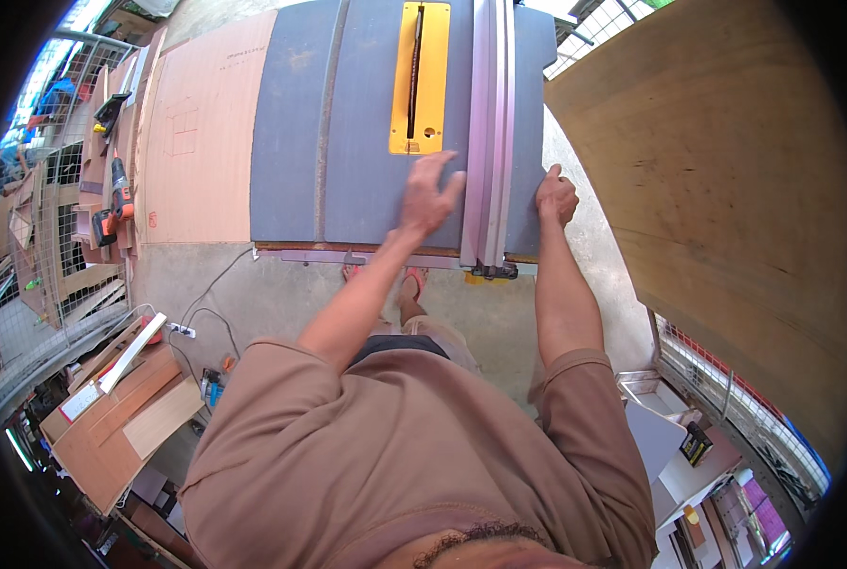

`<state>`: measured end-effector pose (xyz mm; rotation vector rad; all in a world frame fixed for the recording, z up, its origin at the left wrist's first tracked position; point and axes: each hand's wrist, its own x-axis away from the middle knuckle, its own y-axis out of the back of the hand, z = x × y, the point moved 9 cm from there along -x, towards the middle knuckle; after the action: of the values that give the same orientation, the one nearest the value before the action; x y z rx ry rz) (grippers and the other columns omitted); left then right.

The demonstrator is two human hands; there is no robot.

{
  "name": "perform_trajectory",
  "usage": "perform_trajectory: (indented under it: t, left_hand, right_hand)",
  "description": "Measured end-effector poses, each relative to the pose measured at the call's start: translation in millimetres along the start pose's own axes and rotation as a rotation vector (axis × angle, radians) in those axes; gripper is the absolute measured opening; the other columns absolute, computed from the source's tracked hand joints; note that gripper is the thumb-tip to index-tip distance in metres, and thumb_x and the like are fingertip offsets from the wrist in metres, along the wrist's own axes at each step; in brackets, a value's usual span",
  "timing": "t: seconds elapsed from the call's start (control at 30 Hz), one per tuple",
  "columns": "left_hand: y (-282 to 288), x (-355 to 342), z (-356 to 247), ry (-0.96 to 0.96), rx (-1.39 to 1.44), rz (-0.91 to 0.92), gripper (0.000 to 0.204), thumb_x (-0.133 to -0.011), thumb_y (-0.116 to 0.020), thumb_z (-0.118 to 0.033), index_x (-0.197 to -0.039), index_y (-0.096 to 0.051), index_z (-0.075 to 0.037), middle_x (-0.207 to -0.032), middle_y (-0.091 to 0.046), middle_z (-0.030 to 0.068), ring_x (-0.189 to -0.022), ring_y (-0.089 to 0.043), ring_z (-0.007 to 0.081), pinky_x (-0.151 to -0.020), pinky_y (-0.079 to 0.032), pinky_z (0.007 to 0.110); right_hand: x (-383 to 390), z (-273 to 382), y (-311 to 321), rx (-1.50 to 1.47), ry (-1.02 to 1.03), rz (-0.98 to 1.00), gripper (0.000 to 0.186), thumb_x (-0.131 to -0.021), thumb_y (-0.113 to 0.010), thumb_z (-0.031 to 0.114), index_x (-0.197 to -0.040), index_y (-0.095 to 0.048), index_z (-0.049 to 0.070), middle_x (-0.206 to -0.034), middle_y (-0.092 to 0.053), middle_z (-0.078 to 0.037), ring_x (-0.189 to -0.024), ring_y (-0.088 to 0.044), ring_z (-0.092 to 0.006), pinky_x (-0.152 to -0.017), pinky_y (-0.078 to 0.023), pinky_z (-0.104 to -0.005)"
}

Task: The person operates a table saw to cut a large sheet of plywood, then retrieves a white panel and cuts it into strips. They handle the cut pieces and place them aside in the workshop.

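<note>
A table saw with a dark grey top (357, 123) stands in front of me. Its yellow throat plate (431, 57) has a long dark slot, where the blade shows as a thin dark line. My left hand (428, 196) is over the top just below that plate, slightly blurred, fingers apart and nothing in them. A pale metal rip fence (489, 142) runs front to back, just right of this hand. At the top's right edge my right hand (556, 196) is closed with its thumb stretched out. Whatever its curled fingers hold is hidden.
A light wooden board (201, 133) adjoins the saw on the left, with a cordless drill (121, 190) beyond it. On the right a large plywood sheet (718, 190) stands close. Cables (217, 284) lie on the floor near stacked wood offcuts (125, 408) at the lower left.
</note>
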<state>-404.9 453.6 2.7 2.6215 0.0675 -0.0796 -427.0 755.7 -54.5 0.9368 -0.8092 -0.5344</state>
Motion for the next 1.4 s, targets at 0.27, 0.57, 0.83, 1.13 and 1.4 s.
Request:
perform_trajectory:
  t: [0.27,0.57,0.83,1.13,1.4]
  left_hand:
    - [133,28,79,0.000,-0.761,-0.303,0.054,-0.093,-0.059,-0.032,-0.139,-0.050,-0.006,-0.148,-0.043,0.0188,-0.138,-0.037,0.0380,-0.114,-0.031,0.051]
    - [135,24,84,0.054,-0.844,-0.292,0.063,-0.090,-0.059,-0.042,-0.142,-0.047,-0.009,-0.150,-0.039,0.0185,-0.140,-0.035,0.0364,-0.115,-0.028,0.052]
    - [138,27,85,0.063,-0.793,-0.327,0.057,-0.090,-0.059,-0.039,-0.138,-0.050,-0.009,-0.148,-0.042,0.0161,-0.138,-0.037,0.0347,-0.114,-0.029,0.052]
    - [54,-2,-1,-0.108,0.247,-0.362,0.039,-0.103,-0.045,-0.027,-0.129,-0.056,0.000,-0.129,-0.058,0.0197,-0.125,-0.053,0.0344,-0.110,-0.037,0.041]
    - [-67,-13,-27,-0.030,0.749,-0.242,0.044,-0.104,-0.039,-0.019,-0.141,-0.044,0.003,-0.141,-0.050,0.0208,-0.134,-0.047,0.0302,-0.114,-0.032,0.039]
  right_hand:
    - [-4,0,-6,0.027,0.024,-0.007,0.064,-0.094,-0.038,0.054,-0.113,-0.073,0.004,-0.114,-0.070,-0.024,-0.108,-0.067,-0.0403,-0.095,-0.051,-0.0497]
    - [4,5,-4,-0.102,0.247,-0.076,0.060,-0.093,-0.048,0.055,-0.120,-0.066,0.004,-0.114,-0.068,-0.023,-0.108,-0.064,-0.0396,-0.097,-0.050,-0.0487]
    - [35,21,-44,0.239,0.586,-0.044,0.091,-0.087,-0.059,0.062,-0.154,-0.024,0.012,-0.147,-0.031,-0.026,-0.138,-0.029,-0.0442,-0.109,-0.030,-0.0587]
    - [26,22,-56,0.288,0.461,0.258,0.108,-0.083,-0.055,0.072,-0.158,-0.007,0.013,-0.152,-0.020,-0.025,-0.139,-0.022,-0.0441,-0.110,-0.024,-0.0614]
    - [31,25,-53,0.249,0.456,0.271,0.103,-0.085,-0.054,0.070,-0.157,-0.008,0.011,-0.152,-0.019,-0.026,-0.140,-0.020,-0.0446,-0.111,-0.022,-0.0616]
